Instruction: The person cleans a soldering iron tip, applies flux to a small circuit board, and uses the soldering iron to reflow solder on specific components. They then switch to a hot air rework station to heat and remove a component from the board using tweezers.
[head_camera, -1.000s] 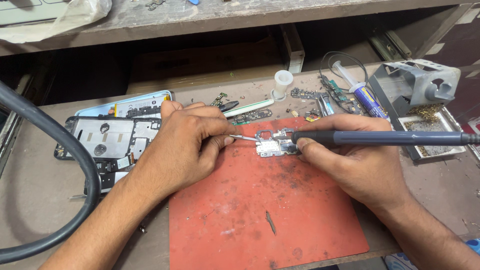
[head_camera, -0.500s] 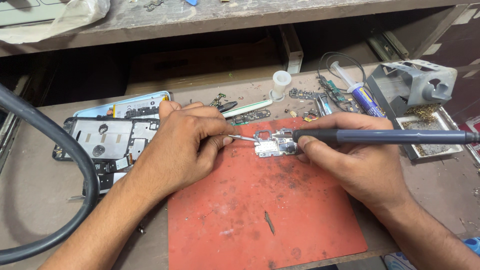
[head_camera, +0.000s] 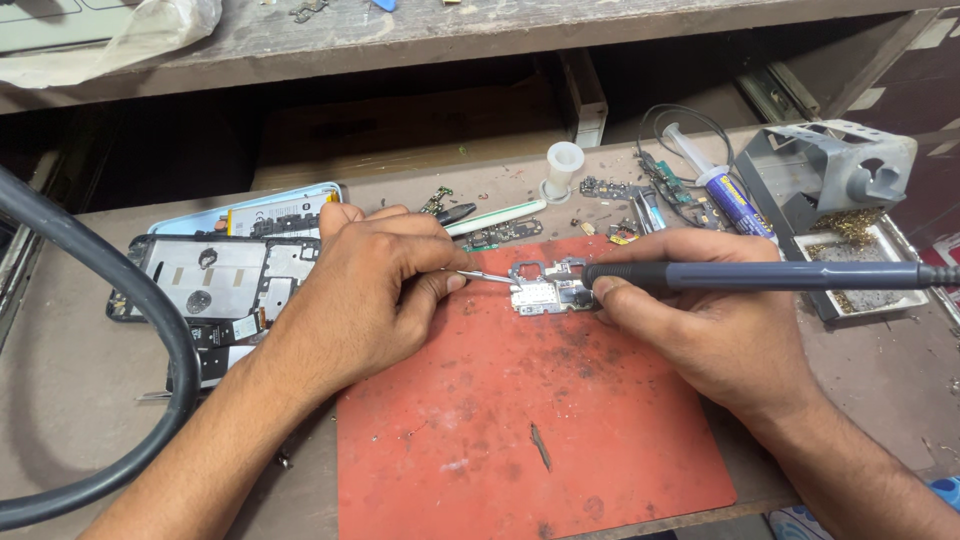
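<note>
One red mat (head_camera: 520, 440) on cluttered wooden workbench (head_camera: 60, 380).

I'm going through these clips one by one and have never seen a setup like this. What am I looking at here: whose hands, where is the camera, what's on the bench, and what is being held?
There is no machine here: a person works with bare hands, and the one camera sits on their head, looking down at a workbench.

The left hand pinches thin metal tweezers, whose tip reaches a small circuit board. The right hand grips a dark soldering iron like a pen, its front end at the same board. The board lies on a stained red mat.

Around it: an opened phone body to the left, a thick black hose curving past it, a syringe, small loose parts, and a grey metal iron stand with a tray on the right.
</note>
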